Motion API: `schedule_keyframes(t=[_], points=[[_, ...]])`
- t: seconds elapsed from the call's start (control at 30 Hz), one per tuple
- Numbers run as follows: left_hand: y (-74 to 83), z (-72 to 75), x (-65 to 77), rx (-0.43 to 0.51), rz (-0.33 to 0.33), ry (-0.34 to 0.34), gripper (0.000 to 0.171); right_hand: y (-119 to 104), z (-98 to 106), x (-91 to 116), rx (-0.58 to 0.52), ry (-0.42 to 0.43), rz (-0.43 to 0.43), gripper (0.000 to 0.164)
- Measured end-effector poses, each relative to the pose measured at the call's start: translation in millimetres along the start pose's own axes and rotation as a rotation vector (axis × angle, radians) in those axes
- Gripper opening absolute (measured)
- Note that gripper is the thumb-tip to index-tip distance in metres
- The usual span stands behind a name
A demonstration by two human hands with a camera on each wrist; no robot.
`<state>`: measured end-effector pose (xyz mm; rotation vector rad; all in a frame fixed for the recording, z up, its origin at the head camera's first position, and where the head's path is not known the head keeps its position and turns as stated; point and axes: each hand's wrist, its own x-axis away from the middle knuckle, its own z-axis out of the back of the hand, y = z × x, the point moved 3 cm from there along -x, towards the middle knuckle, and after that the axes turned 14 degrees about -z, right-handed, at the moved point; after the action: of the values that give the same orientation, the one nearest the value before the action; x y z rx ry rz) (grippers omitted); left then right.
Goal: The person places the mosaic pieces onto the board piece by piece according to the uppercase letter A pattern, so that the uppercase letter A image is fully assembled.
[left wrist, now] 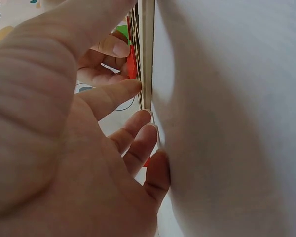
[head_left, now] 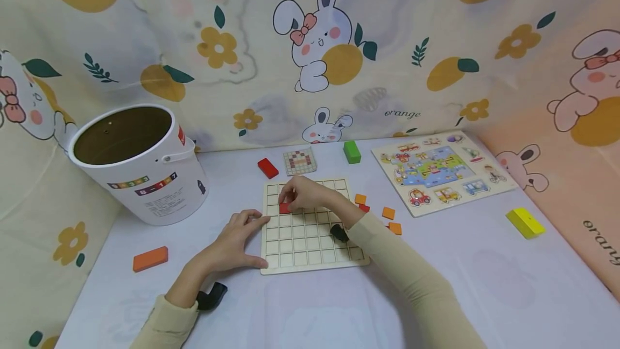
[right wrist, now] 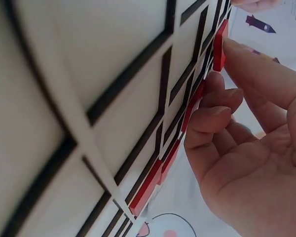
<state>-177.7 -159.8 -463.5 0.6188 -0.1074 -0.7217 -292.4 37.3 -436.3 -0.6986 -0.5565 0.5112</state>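
A pale wooden grid board (head_left: pixel 307 244) lies on the table, divided into square cells. At its upper left my right hand (head_left: pixel 307 193) pinches a red square tile (right wrist: pixel 219 47) at the grid. In the right wrist view, more red tiles (right wrist: pixel 145 192) sit in cells along the board's far side; in the head view the hand hides most of them. My left hand (head_left: pixel 230 244) rests against the board's left edge, thumb and fingers spread and touching it. Beyond the board lies a small pattern card (head_left: pixel 300 161) with a coloured grid.
Orange tiles (head_left: pixel 388 213) and red ones lie right of the board, partly behind the right sleeve. Around stand a white bucket (head_left: pixel 155 187), a red block (head_left: pixel 268 168), a green block (head_left: pixel 352 152), an orange block (head_left: pixel 150 259), a yellow block (head_left: pixel 525 223) and a picture puzzle (head_left: pixel 416 204).
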Motion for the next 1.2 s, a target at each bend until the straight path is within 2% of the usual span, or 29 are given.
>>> schedule_keyframes(t=[0.2, 0.33, 0.47, 0.57, 0.77, 0.87, 1.07, 1.2], points=[[0.7, -0.2, -0.9, -0.006, 0.008, -0.007, 0.103, 0.0, 4.9, 7.8, 0.019, 0.030, -0.003, 0.024], [-0.6, -0.4, -1.0, -0.008, 0.018, -0.008, 0.103, 6.5, 22.1, 24.6, -0.009, 0.073, 0.029, 0.025], [-1.0, -0.9, -1.1, -0.009, 0.027, -0.004, 0.103, 22.9, 44.8, 59.3, -0.062, 0.109, 0.029, 0.026], [0.1, -0.7, -1.4, -0.015, 0.025, 0.001, 0.103, 44.0, 53.0, 93.7, -0.088, 0.139, -0.021, 0.027], [0.9, -0.8, -1.3, -0.013, 0.021, 0.009, 0.103, 90.0, 48.8, 159.9, -0.060, 0.214, -0.144, 0.026], [1.0, -0.6, -1.1, -0.017, 0.020, 0.007, 0.103, 103.8, 44.5, 181.1, -0.070, 0.226, -0.177, 0.031], [0.4, -0.2, -1.2, -0.017, 0.034, 0.000, 0.104, 111.8, 40.6, 191.8, -0.018, 0.244, -0.151, 0.040], [1.6, -0.1, -1.9, -0.014, 0.029, -0.002, 0.104, 114.7, 38.8, 191.4, 0.049, 0.269, -0.182, 0.038]])
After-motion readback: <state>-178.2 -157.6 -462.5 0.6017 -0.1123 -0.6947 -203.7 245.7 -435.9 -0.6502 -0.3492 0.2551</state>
